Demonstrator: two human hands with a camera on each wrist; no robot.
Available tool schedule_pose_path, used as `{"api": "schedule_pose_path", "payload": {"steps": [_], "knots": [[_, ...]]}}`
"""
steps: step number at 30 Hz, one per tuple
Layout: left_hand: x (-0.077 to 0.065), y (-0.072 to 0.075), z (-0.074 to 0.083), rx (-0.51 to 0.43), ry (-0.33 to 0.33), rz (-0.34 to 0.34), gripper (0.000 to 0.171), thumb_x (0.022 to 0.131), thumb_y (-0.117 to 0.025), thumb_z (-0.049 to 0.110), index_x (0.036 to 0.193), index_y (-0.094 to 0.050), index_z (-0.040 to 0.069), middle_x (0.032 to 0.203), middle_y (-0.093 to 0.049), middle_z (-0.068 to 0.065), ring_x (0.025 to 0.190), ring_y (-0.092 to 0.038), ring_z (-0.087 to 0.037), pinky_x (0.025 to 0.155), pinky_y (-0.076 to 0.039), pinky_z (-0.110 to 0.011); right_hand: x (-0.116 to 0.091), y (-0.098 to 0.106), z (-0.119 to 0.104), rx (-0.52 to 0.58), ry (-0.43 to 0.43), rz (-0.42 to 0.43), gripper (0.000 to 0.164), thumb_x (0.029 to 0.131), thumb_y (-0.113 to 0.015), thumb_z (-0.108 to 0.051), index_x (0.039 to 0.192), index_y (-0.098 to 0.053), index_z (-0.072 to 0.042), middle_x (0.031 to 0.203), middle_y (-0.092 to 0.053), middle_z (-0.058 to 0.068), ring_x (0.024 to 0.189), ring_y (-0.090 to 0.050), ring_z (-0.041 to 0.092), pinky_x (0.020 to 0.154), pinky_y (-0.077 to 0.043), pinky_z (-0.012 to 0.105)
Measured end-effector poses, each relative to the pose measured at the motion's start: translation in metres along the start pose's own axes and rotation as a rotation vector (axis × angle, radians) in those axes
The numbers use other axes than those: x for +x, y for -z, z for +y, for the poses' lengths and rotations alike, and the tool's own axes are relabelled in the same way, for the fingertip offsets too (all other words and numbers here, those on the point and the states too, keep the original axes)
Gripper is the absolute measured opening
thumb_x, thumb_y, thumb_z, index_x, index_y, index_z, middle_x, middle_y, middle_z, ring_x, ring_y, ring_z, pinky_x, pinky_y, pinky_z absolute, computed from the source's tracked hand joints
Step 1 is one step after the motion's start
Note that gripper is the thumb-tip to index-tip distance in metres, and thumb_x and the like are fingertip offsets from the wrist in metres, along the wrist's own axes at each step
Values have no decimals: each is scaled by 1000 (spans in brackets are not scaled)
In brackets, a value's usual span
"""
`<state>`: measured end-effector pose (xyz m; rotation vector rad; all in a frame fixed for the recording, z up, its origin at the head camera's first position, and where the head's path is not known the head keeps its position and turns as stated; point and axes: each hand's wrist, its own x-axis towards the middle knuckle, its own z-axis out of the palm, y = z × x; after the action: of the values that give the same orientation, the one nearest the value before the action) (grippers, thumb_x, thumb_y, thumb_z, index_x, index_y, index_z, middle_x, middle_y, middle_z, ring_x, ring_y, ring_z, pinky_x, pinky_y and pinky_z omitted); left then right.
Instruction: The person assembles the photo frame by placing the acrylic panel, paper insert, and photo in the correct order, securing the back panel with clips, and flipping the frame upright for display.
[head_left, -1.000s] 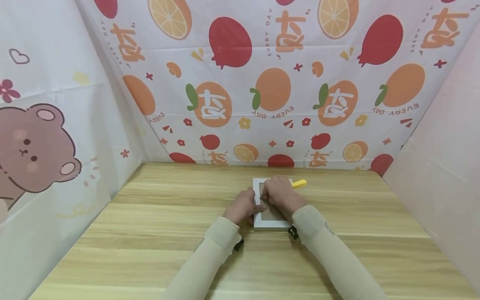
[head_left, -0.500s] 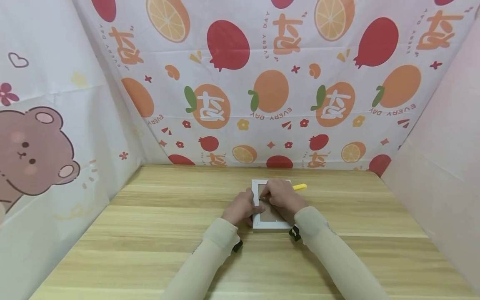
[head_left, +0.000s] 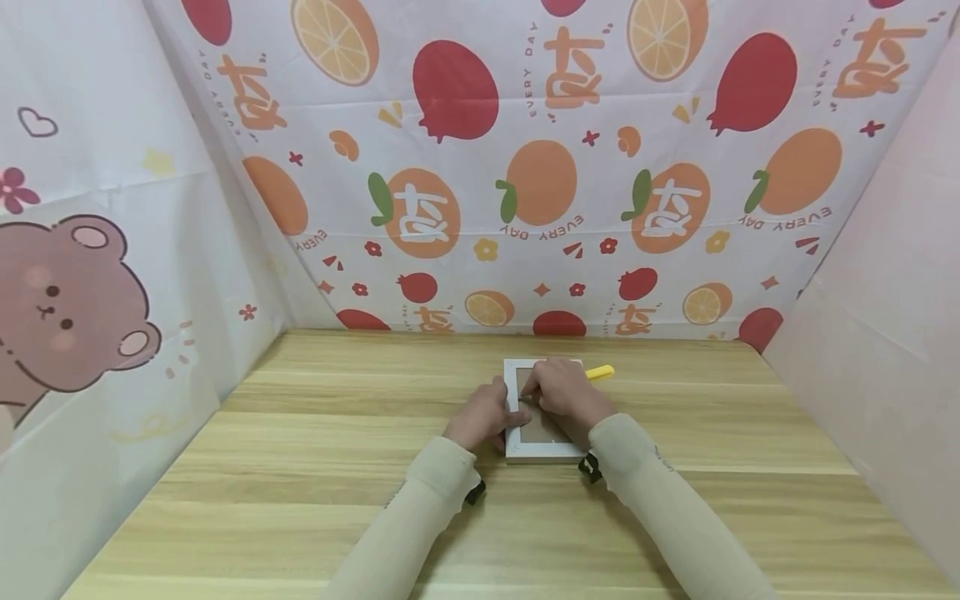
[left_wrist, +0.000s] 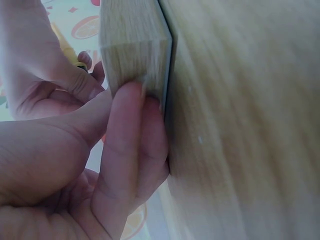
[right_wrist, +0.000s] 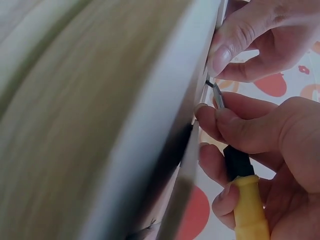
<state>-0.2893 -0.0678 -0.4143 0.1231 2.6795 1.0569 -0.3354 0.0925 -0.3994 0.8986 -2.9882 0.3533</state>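
A picture frame (head_left: pixel 551 450) lies on the table, its white border round a brown backing board (head_left: pixel 542 427) and its sides wood-coloured. My left hand (head_left: pixel 482 415) grips the frame's left side; in the left wrist view its fingers (left_wrist: pixel 127 115) press against the wooden side (left_wrist: pixel 135 60). My right hand (head_left: pixel 562 387) is over the board and holds a yellow-handled screwdriver (right_wrist: pixel 247 200). Its thumb and finger pinch the metal shaft below the black collar. The tip touches or nearly touches a small dark tab (right_wrist: pixel 209 83) at the board's edge, close to my left thumb (right_wrist: pixel 220 60).
The wood-grain table (head_left: pixel 315 492) spreads out on both sides of the frame. A fruit-print cloth (head_left: pixel 480 208) hangs behind it, a cloth with a bear (head_left: pixel 82 300) at the left and a pale sheet (head_left: pixel 877 292) at the right.
The whole head view has shifted slightly since one second ago. Both hands stay in place on the frame, and the screwdriver handle has barely moved.
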Motion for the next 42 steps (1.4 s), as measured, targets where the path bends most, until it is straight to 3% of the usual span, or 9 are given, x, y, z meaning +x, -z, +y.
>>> {"api": "schedule_pose_path", "payload": {"steps": [7, 13, 22, 29, 32, 37, 42], "knots": [[1, -1, 0, -5, 8, -9, 43, 95, -76, 24, 117, -50, -3, 82, -65, -14, 53, -69, -21, 51, -52, -27, 1, 0, -3, -36, -30, -17, 21, 90, -77, -4, 98, -85, -22, 100, -81, -2, 72, -54, 13, 63, -44, 26], [1, -1, 0, -25, 11, -11, 42, 95, -76, 22, 118, -50, -3, 84, -65, -14, 53, -69, -21, 49, -54, -28, 1, 1, -7, -64, -20, -8, 16, 91, -76, -8, 94, -85, -20, 80, -77, -3, 66, -51, 14, 58, -38, 25], [0, -1, 0, -33, 16, -4, 40, 96, -75, 21, 116, -51, -2, 83, -65, -14, 53, -69, -22, 49, -54, -28, 0, 1, -9, -59, -13, 19, 19, 88, -77, -3, 88, -85, -19, 68, -67, -5, 62, -47, 13, 52, -35, 25], [0, -1, 1, -38, 25, -3, 40, 95, -75, 21, 117, -51, -3, 82, -65, -14, 52, -68, -21, 48, -53, -27, -1, 0, -10, -51, -24, 24, 21, 86, -76, 0, 87, -85, -18, 68, -68, -2, 62, -47, 15, 52, -36, 25], [0, -2, 1, -29, 19, 0, 40, 95, -76, 21, 116, -51, -3, 80, -65, -15, 51, -68, -21, 46, -52, -27, -1, 0, -11, -50, -31, 21, 22, 87, -75, 1, 85, -85, -18, 63, -60, -5, 61, -46, 15, 52, -36, 25], [1, -2, 1, -56, 8, -4, 41, 94, -76, 18, 118, -51, -4, 84, -65, -16, 50, -67, -22, 46, -54, -30, 1, -1, -13, -83, -13, 16, 31, 85, -70, 4, 63, -77, -16, 54, -38, -7, 58, -39, 14, 50, -30, 26], [2, -1, 0, -44, 9, 0, 43, 93, -78, 18, 118, -51, -4, 86, -66, -17, 49, -66, -22, 45, -53, -29, 2, -1, -16, -104, -4, 20, 35, 81, -71, 5, 55, -71, -18, 53, -36, -7, 59, -37, 14, 50, -29, 27]]}}
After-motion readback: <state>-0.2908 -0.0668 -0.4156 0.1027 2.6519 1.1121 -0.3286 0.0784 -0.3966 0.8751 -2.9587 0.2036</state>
